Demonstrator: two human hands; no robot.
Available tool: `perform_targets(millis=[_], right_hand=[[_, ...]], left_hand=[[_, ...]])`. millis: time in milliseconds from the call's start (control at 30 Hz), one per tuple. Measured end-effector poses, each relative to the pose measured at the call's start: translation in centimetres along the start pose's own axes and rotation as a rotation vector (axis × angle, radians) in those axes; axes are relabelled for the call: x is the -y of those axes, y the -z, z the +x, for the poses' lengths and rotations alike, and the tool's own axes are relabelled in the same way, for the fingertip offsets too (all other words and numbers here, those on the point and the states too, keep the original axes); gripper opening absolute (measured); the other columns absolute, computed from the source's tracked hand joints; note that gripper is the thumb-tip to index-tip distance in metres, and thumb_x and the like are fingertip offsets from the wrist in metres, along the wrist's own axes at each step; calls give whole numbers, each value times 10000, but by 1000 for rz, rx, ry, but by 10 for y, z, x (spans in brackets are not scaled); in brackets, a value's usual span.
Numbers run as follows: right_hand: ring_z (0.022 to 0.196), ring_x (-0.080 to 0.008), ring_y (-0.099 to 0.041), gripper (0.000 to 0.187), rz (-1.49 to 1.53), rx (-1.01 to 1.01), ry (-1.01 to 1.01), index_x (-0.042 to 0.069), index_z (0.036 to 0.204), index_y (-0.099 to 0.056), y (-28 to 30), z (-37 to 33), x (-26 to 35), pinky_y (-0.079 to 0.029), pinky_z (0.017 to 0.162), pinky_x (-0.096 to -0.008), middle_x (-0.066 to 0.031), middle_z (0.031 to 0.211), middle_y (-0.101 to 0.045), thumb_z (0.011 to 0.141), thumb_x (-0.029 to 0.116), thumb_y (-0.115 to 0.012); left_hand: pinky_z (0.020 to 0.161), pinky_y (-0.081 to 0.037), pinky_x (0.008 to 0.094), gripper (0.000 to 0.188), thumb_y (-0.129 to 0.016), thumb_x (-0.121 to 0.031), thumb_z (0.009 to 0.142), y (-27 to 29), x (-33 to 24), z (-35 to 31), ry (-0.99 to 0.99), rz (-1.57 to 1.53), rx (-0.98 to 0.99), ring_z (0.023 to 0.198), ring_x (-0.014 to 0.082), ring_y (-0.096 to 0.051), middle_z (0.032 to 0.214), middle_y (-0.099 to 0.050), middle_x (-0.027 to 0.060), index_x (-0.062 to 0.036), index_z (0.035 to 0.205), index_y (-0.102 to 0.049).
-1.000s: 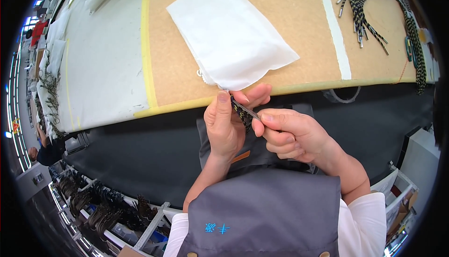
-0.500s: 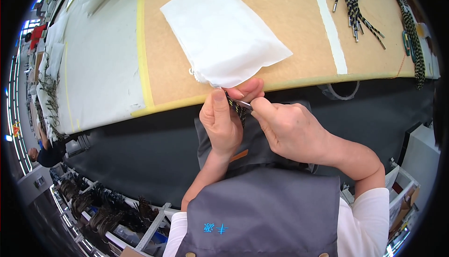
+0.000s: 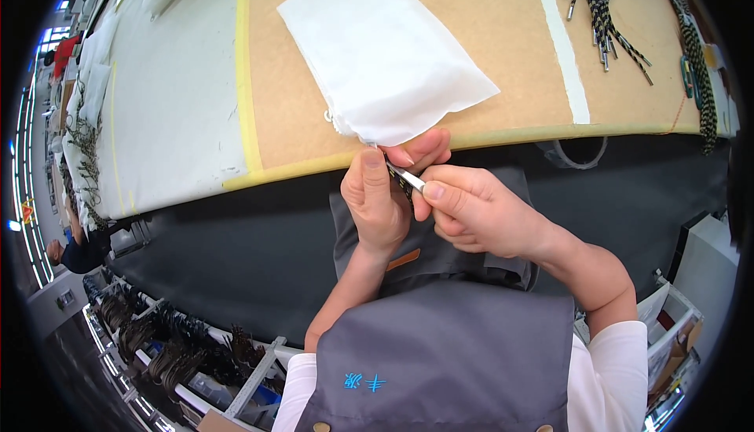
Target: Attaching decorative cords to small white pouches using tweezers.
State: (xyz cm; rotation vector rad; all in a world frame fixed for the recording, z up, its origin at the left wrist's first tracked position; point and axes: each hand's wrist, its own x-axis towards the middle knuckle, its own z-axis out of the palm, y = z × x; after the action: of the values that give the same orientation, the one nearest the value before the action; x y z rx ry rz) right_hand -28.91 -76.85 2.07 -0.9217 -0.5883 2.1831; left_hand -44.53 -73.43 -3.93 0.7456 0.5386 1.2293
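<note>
Near the table's front edge my left hand [image 3: 375,200] is closed in a pinch on a black cord flecked with yellow [image 3: 405,186]. Part of the cord hangs below the fingers, and its pinched end is mostly hidden. My right hand [image 3: 491,210] grips slim silver tweezers [image 3: 410,180] between thumb and fingers, their narrow tip reaching the cord beside my left thumb. Just beyond the fingertips lies a white pouch [image 3: 385,55], flat on the table, its gathered corner close to my left hand.
Several black-and-yellow cords with metal tips [image 3: 603,16] lie at the far right, beside green-handled snips [image 3: 689,77]. The tan tabletop [image 3: 503,16] has yellow tape [image 3: 243,78] along it. Racks of dark cords [image 3: 177,365] stand lower left, and a person [image 3: 85,250] is farther left.
My right hand has shifted slightly, its fingers lower and more of the silver tweezers showing. The left hand keeps its pinch. The whole view has moved a little.
</note>
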Motion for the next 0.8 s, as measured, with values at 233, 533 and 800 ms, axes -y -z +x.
perform_targets(millis=[233,533,800], right_hand=[[595,-219,-558,159,-1107,-335,422,-16,983,-588,-9,-4,1,-459,592,-326,-120,684,-571,1032,122,-526],[769,-337,-635,229,-1355,-588,476,-27,1046,-659,3,-60,47,-490,710,-386,-180,847,-642,1018,190,-592],[881,-276,-643,226,-1742,-1035,1030,-26,1136,-671,40,-29,73,-497,792,-350,-131,996,-687,990,143,-634]], left_hand=[[958,-574,505,429,-341,-332,1133,0,-4,2,-1,74,15,1133,406,-685,1173,-687,302,19,1035,-567],[1080,-471,558,627,-223,-386,1127,-3,-35,-7,260,-38,-15,1197,495,-623,1242,-642,346,130,1256,-554],[1083,-455,541,488,-301,-249,1080,11,-32,-24,253,28,75,1180,491,-630,1220,-654,345,124,1259,-558]])
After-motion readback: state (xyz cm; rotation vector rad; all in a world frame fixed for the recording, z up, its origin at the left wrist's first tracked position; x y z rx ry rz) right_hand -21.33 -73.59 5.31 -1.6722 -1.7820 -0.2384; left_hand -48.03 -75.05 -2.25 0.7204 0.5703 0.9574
